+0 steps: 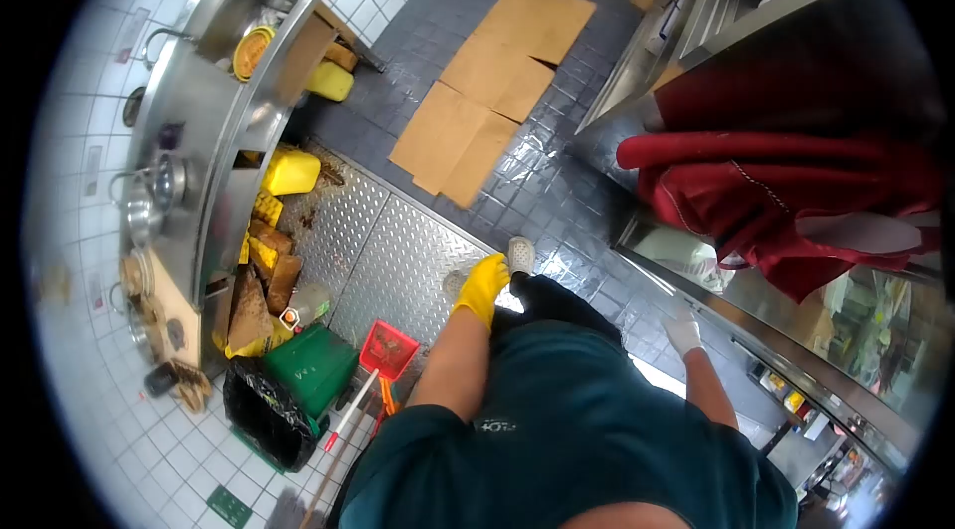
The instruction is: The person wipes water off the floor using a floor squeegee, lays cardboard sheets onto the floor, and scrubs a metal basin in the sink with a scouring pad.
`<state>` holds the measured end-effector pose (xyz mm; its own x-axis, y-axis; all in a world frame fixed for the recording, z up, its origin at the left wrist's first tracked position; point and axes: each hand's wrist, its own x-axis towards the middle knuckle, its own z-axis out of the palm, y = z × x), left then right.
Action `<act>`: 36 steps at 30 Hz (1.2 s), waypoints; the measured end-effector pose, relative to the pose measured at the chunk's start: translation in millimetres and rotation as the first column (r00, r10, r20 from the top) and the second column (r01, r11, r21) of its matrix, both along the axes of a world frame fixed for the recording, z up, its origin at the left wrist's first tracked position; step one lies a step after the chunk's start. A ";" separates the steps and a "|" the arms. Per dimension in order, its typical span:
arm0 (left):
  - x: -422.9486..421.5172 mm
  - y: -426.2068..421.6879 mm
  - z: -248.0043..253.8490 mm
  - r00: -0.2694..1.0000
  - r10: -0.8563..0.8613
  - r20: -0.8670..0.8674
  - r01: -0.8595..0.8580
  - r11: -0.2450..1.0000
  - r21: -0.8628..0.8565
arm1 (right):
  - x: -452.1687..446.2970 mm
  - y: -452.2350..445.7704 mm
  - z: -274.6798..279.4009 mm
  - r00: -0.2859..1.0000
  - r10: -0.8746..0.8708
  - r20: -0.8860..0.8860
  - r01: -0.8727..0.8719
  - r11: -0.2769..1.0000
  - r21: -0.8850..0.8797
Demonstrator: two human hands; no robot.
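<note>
My left hand [482, 288] wears a yellow rubber glove. It hangs in front of my body with its fingers curled in, and nothing sticks out of it. Below it is the metal tread-plate floor [348, 250], where a red dustpan [388, 350] stands to the left. My right hand [683, 333], in a white glove, hangs at my right side beside the steel counter [716, 315]. Its fingers look loosely extended and hold nothing that I can see. A pale clog [520, 255] shows on one of my feet.
Flattened cardboard [487, 96] lies on the dark tiles ahead. On the left stand a steel sink counter [214, 121], yellow containers [291, 172] and a green bin [313, 365] beside a black-lined bin [264, 420]. Red cloth [776, 191] hangs over the right side.
</note>
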<state>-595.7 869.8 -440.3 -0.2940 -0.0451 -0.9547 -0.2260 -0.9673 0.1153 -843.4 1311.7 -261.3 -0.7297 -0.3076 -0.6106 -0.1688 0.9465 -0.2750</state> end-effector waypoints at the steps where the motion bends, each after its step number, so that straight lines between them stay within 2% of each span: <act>1: 14.3 -13.6 -0.1 0.997 -0.072 -0.004 0.071 0.993 -0.099 | -5.8 -12.9 -1.8 0.996 0.085 -0.023 -0.085 0.996 -0.027; 3: 46.3 -47.2 4.0 0.976 -0.215 0.021 0.212 0.932 -0.294 | -16.2 -65.3 18.5 0.982 0.180 -0.052 -0.185 0.977 -0.105; 5: 87.9 -83.4 11.3 0.919 -0.282 0.275 0.394 0.683 -0.615 | -26.7 -128.3 51.5 0.974 0.212 -0.075 -0.224 0.944 -0.243; 6: 99.3 -99.6 49.3 0.898 -0.267 0.349 0.433 0.671 -0.602 | -30.8 -158.5 67.8 0.969 0.226 -0.096 -0.245 0.913 -0.327; 7: 110.1 -114.1 94.9 0.871 -0.251 0.422 0.473 0.661 -0.583 | -32.5 -188.5 91.9 0.929 0.269 -0.253 -0.357 0.828 -0.432; 9: 179.6 -147.9 79.5 0.830 -0.226 0.510 0.549 0.494 -0.674 | -32.8 -241.0 143.3 0.939 0.237 -0.251 -0.342 0.738 -0.582; 11: 205.4 -148.7 129.8 0.799 -0.117 0.590 0.554 0.525 -0.646 | -33.1 -274.4 184.5 0.933 0.226 -0.279 -0.359 0.631 -0.687; 13: 246.6 -144.4 129.2 0.806 -0.055 0.590 0.515 0.555 -0.653 | -33.8 -297.1 211.2 0.927 0.219 -0.305 -0.375 0.571 -0.730; 15: 269.8 -125.1 132.1 0.779 -0.027 0.626 0.506 0.617 -0.603 | -38.6 -304.4 205.0 0.900 0.234 -0.367 -0.435 0.521 -0.734; 17: 299.2 -95.5 117.9 0.798 -0.081 0.598 0.514 0.608 -0.605 | -39.1 -310.5 199.9 0.895 0.239 -0.377 -0.446 0.518 -0.730; 19: 315.7 -55.1 105.7 0.652 -0.114 0.750 0.732 0.355 -0.582 | -36.0 -313.9 198.3 0.909 0.238 -0.342 -0.416 0.560 -0.717; 20: 306.0 -46.3 120.2 0.558 -0.323 0.765 0.811 0.409 -0.419 | -33.9 -315.3 191.6 0.907 0.239 -0.346 -0.419 0.571 -0.706; 21: 293.7 -37.0 138.0 0.441 -0.537 0.719 0.885 0.394 -0.248 | -30.3 -318.8 193.3 0.930 0.246 -0.275 -0.368 0.589 -0.719; 22: 296.3 -22.7 138.9 0.357 -0.640 0.680 0.931 0.306 -0.200 | -29.0 -320.9 183.1 0.915 0.259 -0.309 -0.403 0.575 -0.712; 24: 299.7 -5.6 142.6 0.275 -0.716 0.642 0.960 0.164 -0.227 | -24.4 -330.3 163.8 0.880 0.293 -0.374 -0.475 0.565 -0.674; 25: 304.9 -0.7 140.9 0.247 -0.741 0.624 0.963 0.115 -0.245 | -21.7 -338.3 160.7 0.882 0.322 -0.344 -0.471 0.590 -0.655; 28: 312.1 -13.2 130.9 0.190 -0.766 0.614 0.961 0.017 -0.275 | -15.2 -366.2 149.1 0.867 0.361 -0.344 -0.498 0.591 -0.635; 32: 300.4 -79.1 109.0 0.136 -0.746 0.652 0.945 -0.101 -0.313 | -11.8 -408.7 150.9 0.868 0.385 -0.314 -0.496 0.640 -0.587; 36: 291.5 -181.4 43.3 0.220 -0.616 0.757 0.923 -0.120 -0.366 | -17.2 -444.1 133.3 0.890 0.327 -0.317 -0.452 0.719 -0.528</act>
<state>-304.2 688.3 -396.9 -0.4082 -0.5568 -0.7234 -0.9059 0.3452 0.2454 -860.5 867.7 -127.9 -0.5442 -0.8344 -0.0874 -0.5936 0.4566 -0.6627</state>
